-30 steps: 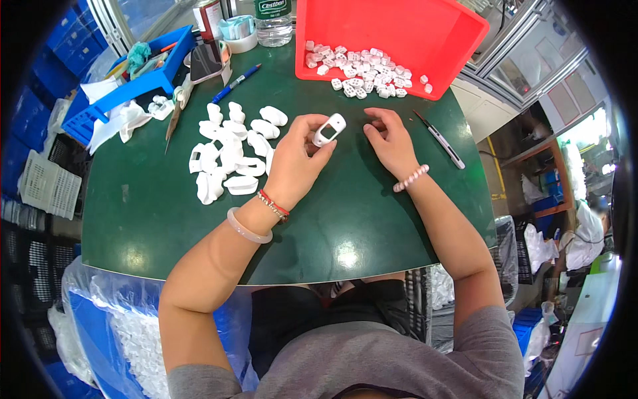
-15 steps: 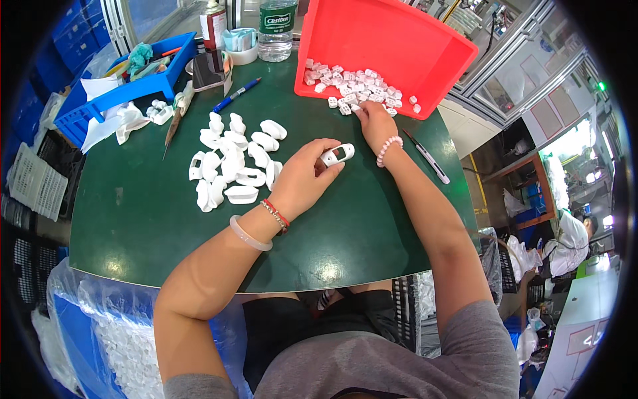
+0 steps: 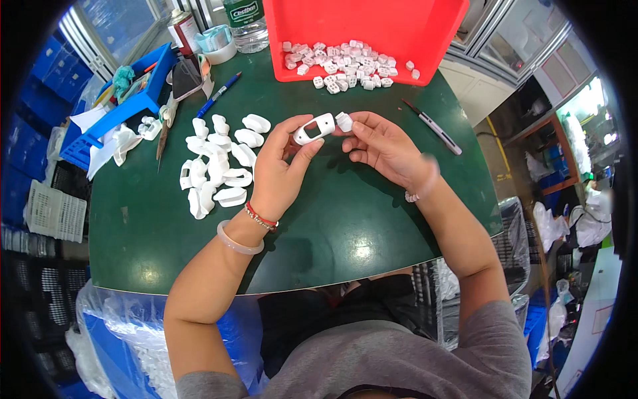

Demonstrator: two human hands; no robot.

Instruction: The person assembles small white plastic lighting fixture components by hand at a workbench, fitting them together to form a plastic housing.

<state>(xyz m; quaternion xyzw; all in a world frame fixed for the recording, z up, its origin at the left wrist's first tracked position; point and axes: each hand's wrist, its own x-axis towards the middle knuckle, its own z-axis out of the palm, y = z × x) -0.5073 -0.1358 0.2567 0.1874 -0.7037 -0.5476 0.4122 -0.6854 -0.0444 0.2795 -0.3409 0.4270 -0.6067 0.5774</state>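
Observation:
My left hand (image 3: 282, 169) is closed round a white plastic housing (image 3: 324, 123), an oval shell with a dark window and a small hole. Close to the housing's right end, my right hand (image 3: 387, 147) pinches a small white plastic block (image 3: 344, 122) between thumb and fingers. I cannot tell whether block and housing touch. Left of my left hand, similar white housings (image 3: 216, 159) lie in a loose heap on the green table (image 3: 332, 226). Beyond both hands, many small white blocks (image 3: 359, 63) lie on the lower part of a tilted red bin (image 3: 372, 23), some spilling onto the table.
A blue pen (image 3: 218, 95) lies beyond the housings, and a grey pen-like tool (image 3: 435, 130) lies to the right. At the far left stand a blue tray (image 3: 149, 100), a phone (image 3: 187, 78), a spray can (image 3: 183, 33) and a water bottle (image 3: 247, 26). A pointed tool (image 3: 161, 139) lies beside the tray.
My right hand has come back from the red bin's edge with a small white block, toward the housing. My left hand has raised and turned the housing. The whole view has shifted slightly.

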